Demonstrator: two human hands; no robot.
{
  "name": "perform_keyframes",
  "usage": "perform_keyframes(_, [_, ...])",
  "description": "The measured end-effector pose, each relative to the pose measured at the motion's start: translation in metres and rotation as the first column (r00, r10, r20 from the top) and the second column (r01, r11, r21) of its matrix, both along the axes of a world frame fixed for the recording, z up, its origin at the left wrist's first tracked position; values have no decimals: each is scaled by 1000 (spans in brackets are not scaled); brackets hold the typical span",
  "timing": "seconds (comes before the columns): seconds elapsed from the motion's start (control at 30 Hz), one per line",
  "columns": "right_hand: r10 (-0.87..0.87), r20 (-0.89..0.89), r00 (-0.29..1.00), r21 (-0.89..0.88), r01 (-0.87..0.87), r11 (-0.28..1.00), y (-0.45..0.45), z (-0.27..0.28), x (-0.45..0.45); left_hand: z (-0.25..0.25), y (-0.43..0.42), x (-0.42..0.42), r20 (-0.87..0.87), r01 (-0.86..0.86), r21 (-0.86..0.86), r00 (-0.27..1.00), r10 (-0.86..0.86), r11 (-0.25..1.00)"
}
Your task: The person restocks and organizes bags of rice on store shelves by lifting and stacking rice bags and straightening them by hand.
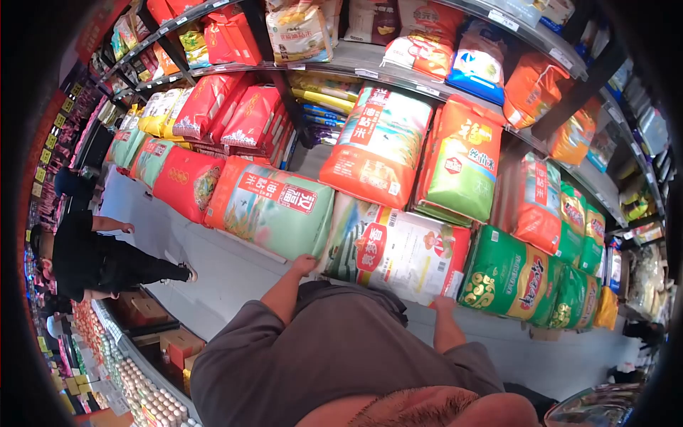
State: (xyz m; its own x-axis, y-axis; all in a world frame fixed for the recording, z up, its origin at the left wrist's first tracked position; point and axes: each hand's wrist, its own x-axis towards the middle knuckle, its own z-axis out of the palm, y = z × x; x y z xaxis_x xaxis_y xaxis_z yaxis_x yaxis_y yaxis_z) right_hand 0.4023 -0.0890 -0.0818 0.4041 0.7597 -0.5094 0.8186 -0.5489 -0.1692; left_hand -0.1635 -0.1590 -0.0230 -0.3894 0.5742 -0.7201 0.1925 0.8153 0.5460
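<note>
A white and red rice bag (pixel 409 256) lies flat on top of the low display in front of me. My left hand (pixel 306 265) is closed at its near left corner, close beside a green and orange rice bag (pixel 274 206). At the near right corner, my right hand (pixel 443 304) is closed on the edge of the same white and red bag. The fingertips of both hands are partly hidden. Behind it, an orange and white rice bag (pixel 377 146) and an orange and green one (pixel 462 160) lean on the stack.
Green rice bags (pixel 509 274) adjoin on the right, and red bags (pixel 185 181) on the left. Shelves (pixel 356 60) with more bags rise behind. A person in dark clothes (pixel 89 249) is in the aisle at left, near an egg display (pixel 146 388).
</note>
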Motion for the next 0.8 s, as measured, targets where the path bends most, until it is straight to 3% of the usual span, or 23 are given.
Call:
perform_keyframes(0.03, [-6,121,993,47,0,999,-1,-2,-9,-5,0,-10,-2,6,7,1000,-6,1000])
perform_keyframes(0.07, [39,13,999,25,-40,999,-2,12,-18,-7,1,-20,-4,12,15,1000,-12,1000])
perform_keyframes(0.1, [37,15,999,38,-37,999,-7,21,-40,-8,2,-32,-3,15,28,1000,-15,1000])
perform_keyframes(0.17, [-160,174,972,124,139,982,-24,17,-76,-6,-2,-61,43,-72,35,997,70,997])
perform_keyframes(0.27, [-262,46,964,18,262,965,-33,56,-136,-12,-12,-112,75,-193,45,979,190,980])
perform_keyframes(0.3, [-267,42,963,30,266,963,-30,46,-146,-13,-18,-126,77,-189,58,980,184,980])
perform_keyframes(0.37, [-99,-13,995,-176,95,980,-26,-13,-150,-8,-37,-149,109,-280,57,956,273,958])
perform_keyframes(0.5, [-117,119,986,-155,135,979,-33,37,-230,-40,-93,-199,148,-378,-59,912,382,924])
perform_keyframes(0.57, [-366,-125,922,71,376,924,-38,46,-254,-52,-115,-220,197,-391,-184,884,424,902])
perform_keyframes(0.6, [-387,-127,913,70,397,915,-43,49,-263,-54,-122,-226,164,-400,-242,881,444,884])
perform_keyframes(0.67, [-178,-111,978,249,201,947,-56,55,-280,-54,-131,-238,124,-391,-299,889,442,870])
perform_keyframes(0.7, [-198,-114,974,246,221,944,-62,57,-287,-57,-134,-245,105,-364,-309,905,412,879])
perform_keyframes(0.77, [84,-83,993,300,-56,952,-76,81,-302,-62,-135,-262,76,-326,-326,927,368,887])
perform_keyframes(0.8, [130,-170,977,216,-92,972,-77,112,-311,-67,-131,-268,-48,-380,-228,924,379,896])
